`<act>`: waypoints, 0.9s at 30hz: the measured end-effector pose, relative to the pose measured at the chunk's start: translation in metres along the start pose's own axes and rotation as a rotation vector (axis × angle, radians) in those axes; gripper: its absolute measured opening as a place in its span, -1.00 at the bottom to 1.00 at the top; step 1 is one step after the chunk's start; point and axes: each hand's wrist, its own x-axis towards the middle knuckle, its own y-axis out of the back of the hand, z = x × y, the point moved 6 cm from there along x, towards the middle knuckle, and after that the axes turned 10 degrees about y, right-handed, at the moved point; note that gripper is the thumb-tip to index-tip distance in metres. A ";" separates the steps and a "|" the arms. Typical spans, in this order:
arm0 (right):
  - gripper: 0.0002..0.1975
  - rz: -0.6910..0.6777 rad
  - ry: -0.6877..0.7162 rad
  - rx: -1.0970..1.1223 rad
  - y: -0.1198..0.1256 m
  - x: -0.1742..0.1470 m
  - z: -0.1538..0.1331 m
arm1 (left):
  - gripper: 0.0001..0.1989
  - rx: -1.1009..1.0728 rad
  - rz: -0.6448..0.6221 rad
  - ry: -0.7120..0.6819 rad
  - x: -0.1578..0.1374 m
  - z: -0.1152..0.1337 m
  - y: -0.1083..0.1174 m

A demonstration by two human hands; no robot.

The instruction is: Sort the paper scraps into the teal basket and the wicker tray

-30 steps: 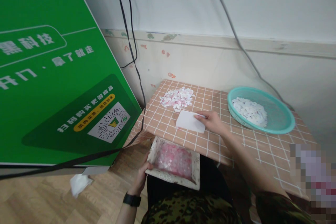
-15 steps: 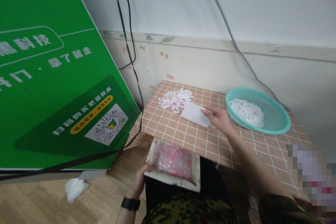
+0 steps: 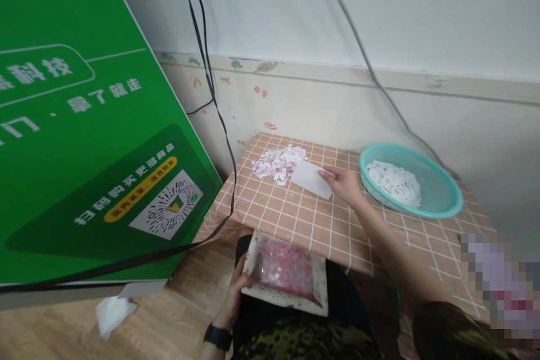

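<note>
My right hand (image 3: pixel 341 183) pinches the near right corner of a flat white card (image 3: pixel 311 179), held low over the checked tablecloth. The card's far left edge meets a loose heap of white and pink paper scraps (image 3: pixel 276 163). Below the table's front edge, my left hand (image 3: pixel 238 287) grips the left side of a worn, square whitish tray (image 3: pixel 287 297). Wet-looking pink and white bits (image 3: pixel 284 267) lie inside it. The tray sits over my lap, its far rim close to the table edge.
A turquoise plastic basket (image 3: pixel 447 199) with white scraps (image 3: pixel 394 183) stands on the right of the table (image 3: pixel 295 214). A large green sign board (image 3: pixel 97 140) leans at left. Black cables (image 3: pixel 225 129) hang beside the table's left edge. A white bag-like thing (image 3: pixel 113 315) lies on the floor.
The tray in my left hand has shifted slightly right and down. My right hand has moved the card slightly closer against the scrap heap. The view has shifted a little.
</note>
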 end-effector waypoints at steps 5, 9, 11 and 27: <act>-0.65 -0.076 0.069 0.035 -0.007 0.007 -0.008 | -0.27 0.061 -0.008 -0.056 0.001 0.004 -0.001; -0.66 -0.093 0.056 0.053 -0.006 0.009 -0.010 | -0.28 0.081 -0.005 -0.051 0.002 0.004 0.001; -0.65 -0.085 0.050 0.056 -0.005 0.009 -0.011 | -0.29 0.091 -0.006 -0.046 0.001 0.004 0.002; -0.71 -0.153 0.255 -0.044 -0.020 0.037 -0.044 | -0.27 0.089 -0.046 -0.051 -0.002 0.006 -0.001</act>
